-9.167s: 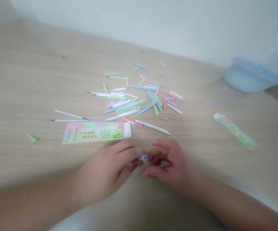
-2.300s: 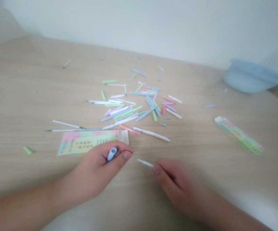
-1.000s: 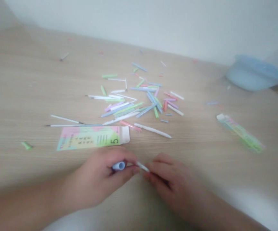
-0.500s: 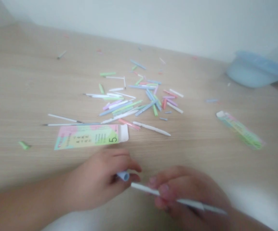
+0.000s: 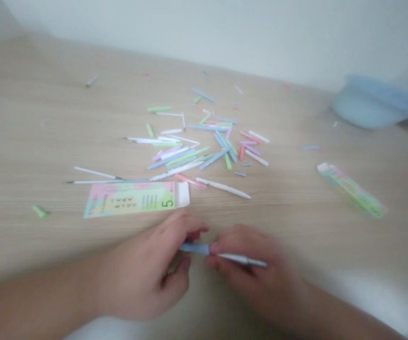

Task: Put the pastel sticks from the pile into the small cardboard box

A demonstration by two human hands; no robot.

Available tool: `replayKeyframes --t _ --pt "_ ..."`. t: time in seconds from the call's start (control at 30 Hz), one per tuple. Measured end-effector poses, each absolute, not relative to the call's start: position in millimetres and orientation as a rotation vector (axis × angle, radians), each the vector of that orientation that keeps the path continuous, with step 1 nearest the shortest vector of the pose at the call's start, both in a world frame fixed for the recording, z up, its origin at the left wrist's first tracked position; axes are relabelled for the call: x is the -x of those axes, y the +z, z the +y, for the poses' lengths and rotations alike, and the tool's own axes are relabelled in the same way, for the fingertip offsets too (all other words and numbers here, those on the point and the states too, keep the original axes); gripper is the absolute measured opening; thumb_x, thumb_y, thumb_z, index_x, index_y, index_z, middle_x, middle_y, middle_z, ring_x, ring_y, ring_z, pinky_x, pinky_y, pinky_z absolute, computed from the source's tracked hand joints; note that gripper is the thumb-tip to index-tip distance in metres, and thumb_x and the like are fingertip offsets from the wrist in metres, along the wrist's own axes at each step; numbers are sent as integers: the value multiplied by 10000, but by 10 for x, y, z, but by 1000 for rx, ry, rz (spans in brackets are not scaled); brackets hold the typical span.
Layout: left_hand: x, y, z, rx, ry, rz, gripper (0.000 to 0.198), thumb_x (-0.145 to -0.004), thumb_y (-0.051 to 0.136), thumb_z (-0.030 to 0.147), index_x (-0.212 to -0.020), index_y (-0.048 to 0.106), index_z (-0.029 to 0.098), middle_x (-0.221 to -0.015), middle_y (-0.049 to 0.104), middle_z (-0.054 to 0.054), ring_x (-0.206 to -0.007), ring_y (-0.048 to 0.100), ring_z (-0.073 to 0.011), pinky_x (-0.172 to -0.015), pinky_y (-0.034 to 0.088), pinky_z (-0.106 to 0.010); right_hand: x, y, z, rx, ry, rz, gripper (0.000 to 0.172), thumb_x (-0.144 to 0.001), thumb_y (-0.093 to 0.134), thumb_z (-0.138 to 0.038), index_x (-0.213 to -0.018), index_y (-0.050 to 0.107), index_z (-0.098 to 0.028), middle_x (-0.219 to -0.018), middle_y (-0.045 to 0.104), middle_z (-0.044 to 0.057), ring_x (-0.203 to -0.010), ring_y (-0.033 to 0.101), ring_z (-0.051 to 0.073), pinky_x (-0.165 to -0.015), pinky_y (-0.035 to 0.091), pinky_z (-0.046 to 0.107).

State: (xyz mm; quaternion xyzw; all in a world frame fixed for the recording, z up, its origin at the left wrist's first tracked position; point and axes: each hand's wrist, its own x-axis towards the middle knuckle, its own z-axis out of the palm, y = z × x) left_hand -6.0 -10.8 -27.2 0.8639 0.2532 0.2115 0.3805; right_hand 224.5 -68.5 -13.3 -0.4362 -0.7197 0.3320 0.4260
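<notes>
**Hands have closed in: blue tube point(image 5: 195, 248) and white rod point(image 5: 242, 259) now line up end to end.**
Left hand point(image 5: 138, 269) clamps the one tube, right hand point(image 5: 248, 257) the one rod, along a shared left-right axis; right fingers hide the join. Just above lies a carton point(image 5: 136, 200); a second carton point(image 5: 350, 191) lies well right.

Count from here: one left hand point(image 5: 136, 269) and one right hand point(image 5: 249, 257); one pale blue cap point(image 5: 194, 248) and one thin white stick point(image 5: 241, 259) between them; one printed carton point(image 5: 136, 200) plus a second carton point(image 5: 350, 192) on the counter point(image 5: 30, 141); one blue plastic tub point(image 5: 370, 106); pastel pen parts point(image 5: 189, 158), easily dozens, too many to count exactly.
</notes>
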Motion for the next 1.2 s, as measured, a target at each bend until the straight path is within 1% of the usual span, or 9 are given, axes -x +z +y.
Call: replayKeyframes --t 0.07,0.2,0.27,0.43,0.57,0.73,0.9,1.03,1.2 --pt "76 -290 -105 -2177 542 657 473 -865 564 51 -1276 471 267 -1094 635 -15 -964 645 -159 -869 544 -275 -2260 -174 -684 1143 879 -1705 189 -888 826 -178 -1020 750 -290 -888 782 -46 -789 735 106 -756 597 190" --pt "77 -375 -84 -2082 586 728 332 -988 557 133 -1276 513 292 -1132 668 -9 -1006 660 -157 -894 548 -277 -2311 -255 -728 1154 1196 -1472 466 -862 865 -252 -1254 661 -401 -923 791 -59 -753 767 134 -626 630 200" --pt "66 -412 -75 -2057 640 790 291 -1015 562 170 -1272 530 304 -1117 678 3 -975 666 -141 -858 550 -259 -2332 -268 -758 1135 1246 -1427 493 -890 841 -242 -1295 623 -420 -970 799 -51 -808 790 149 -641 648 210" --pt "43 -443 -69 -2042 707 835 304 -1008 610 211 -1293 543 290 -1122 704 -7 -967 687 -142 -836 563 -253 -2349 -214 -781 1052 1095 -1418 379 -966 749 -189 -1281 616 -350 -1119 773 6 -898 804 167 -763 686 272" --pt "44 -457 -77 -1993 723 800 379 -1009 607 203 -1360 494 288 -1126 719 -16 -959 705 -140 -839 582 -260 -2400 -145 -748 1089 852 -1507 252 -981 698 -141 -1185 649 -279 -1064 743 35 -829 790 161 -688 675 247" --pt "35 -477 -76 -1939 724 796 406 -1001 631 215 -1374 487 287 -1153 732 -18 -995 721 -144 -865 601 -266 -2543 -53 -681 1200 669 -1691 172 -951 716 -138 -1049 726 -279 -992 742 34 -807 768 169 -609 626 227" --pt "18 -471 -64 -1865 745 803 352 -1009 628 223 -1337 521 292 -1147 756 8 -1014 740 -130 -895 612 -250 -2595 -24 -596 1229 717 -1703 123 -892 795 -158 -913 757 -273 -857 767 -1 -727 747 146 -608 602 214" --pt "38 -468 -59 -1896 719 837 331 -1010 629 230 -1325 569 310 -1170 764 29 -1029 743 -119 -894 608 -219 -2551 -56 -580 1309 868 -1669 69 -899 800 -260 -844 761 -242 -747 762 15 -662 736 171 -535 577 234" --pt "49 -447 -41 -2005 712 871 293 -1000 642 222 -1274 645 325 -1176 755 38 -1012 728 -117 -885 594 -211 -2510 -64 -594 1354 869 -1641 91 -894 794 -277 -824 757 -233 -751 767 24 -661 734 170 -539 578 238"
